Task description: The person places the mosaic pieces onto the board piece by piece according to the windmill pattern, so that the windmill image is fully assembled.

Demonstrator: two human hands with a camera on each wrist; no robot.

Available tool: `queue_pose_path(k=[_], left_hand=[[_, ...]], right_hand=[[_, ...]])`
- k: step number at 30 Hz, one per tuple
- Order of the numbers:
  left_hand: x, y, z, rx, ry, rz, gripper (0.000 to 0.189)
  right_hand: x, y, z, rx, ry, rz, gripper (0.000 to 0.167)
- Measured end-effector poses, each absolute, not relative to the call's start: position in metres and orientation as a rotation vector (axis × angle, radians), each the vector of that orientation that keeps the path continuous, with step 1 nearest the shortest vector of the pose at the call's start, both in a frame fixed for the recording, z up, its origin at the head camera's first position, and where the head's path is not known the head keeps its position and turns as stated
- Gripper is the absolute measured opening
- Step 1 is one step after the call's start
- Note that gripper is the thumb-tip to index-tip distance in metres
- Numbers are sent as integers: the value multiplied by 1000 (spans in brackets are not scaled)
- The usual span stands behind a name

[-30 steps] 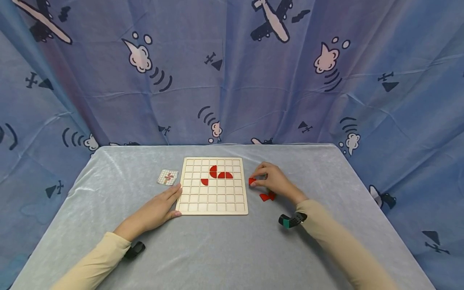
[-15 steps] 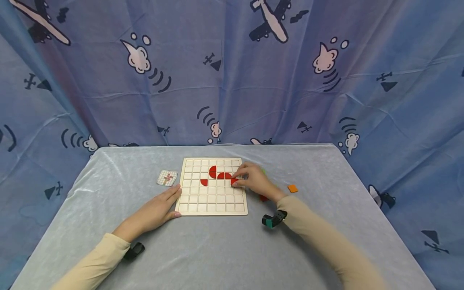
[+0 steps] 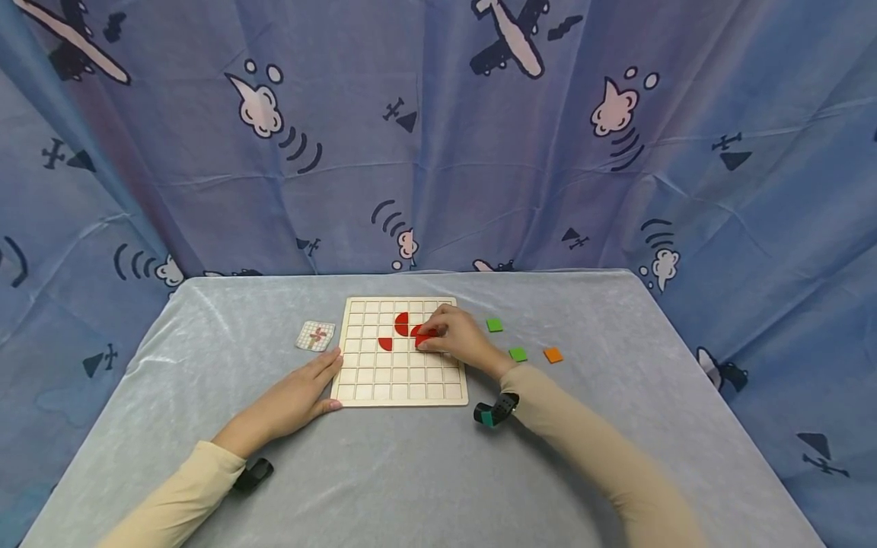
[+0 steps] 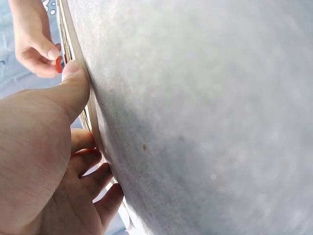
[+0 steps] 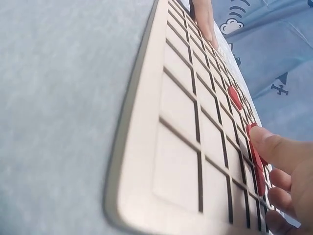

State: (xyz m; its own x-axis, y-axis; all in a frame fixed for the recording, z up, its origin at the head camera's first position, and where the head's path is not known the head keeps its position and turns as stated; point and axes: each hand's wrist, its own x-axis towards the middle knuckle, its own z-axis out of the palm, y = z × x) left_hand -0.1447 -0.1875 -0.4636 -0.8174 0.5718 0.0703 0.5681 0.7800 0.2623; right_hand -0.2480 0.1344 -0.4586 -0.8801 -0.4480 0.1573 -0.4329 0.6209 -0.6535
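Observation:
On the table lies a pale wooden grid board [image 3: 400,374]. Several red quarter-circle pieces [image 3: 402,325] sit in its cells, with a lone one [image 3: 385,344] further left. My right hand [image 3: 462,339] is over the board's right half and pinches a red quarter-circle piece [image 3: 421,345] between thumb and fingers, beside the red pieces there. The right wrist view shows the thumb against that red piece [image 5: 252,134] at the board's surface. My left hand [image 3: 294,396] rests along the board's left edge, fingers extended, thumb [image 4: 73,73] at the near corner.
A small card [image 3: 316,336] with a printed grid pattern lies left of the board. Two green squares [image 3: 494,325] and an orange square [image 3: 553,355] lie to the right. A patterned blue curtain [image 3: 438,152] hangs behind the table.
My right hand has carried the red quarter-circle piece leftward from beside the board to over its cells. The green and orange squares have come into view. The left hand has stayed put.

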Motion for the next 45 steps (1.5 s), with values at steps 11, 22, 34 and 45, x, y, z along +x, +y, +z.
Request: queue_pose_path(k=[11,22,34,45], left_hand=[[-145,-187,-460,963,2963,439,74],[-142,-185,-456,969,2957,438,72],[-143,-186,-460,965,2957,439,73],[-143,-186,-461,940,2940,426,75]], right_hand=[[-255,116,-458,-778,2785,-1125,24],[-258,106,-463,-785,2772,-1105,21],[-259,104,-465,-836,2778,-1068,21],[-258,102,-465,-840,2766,-1054,19]])
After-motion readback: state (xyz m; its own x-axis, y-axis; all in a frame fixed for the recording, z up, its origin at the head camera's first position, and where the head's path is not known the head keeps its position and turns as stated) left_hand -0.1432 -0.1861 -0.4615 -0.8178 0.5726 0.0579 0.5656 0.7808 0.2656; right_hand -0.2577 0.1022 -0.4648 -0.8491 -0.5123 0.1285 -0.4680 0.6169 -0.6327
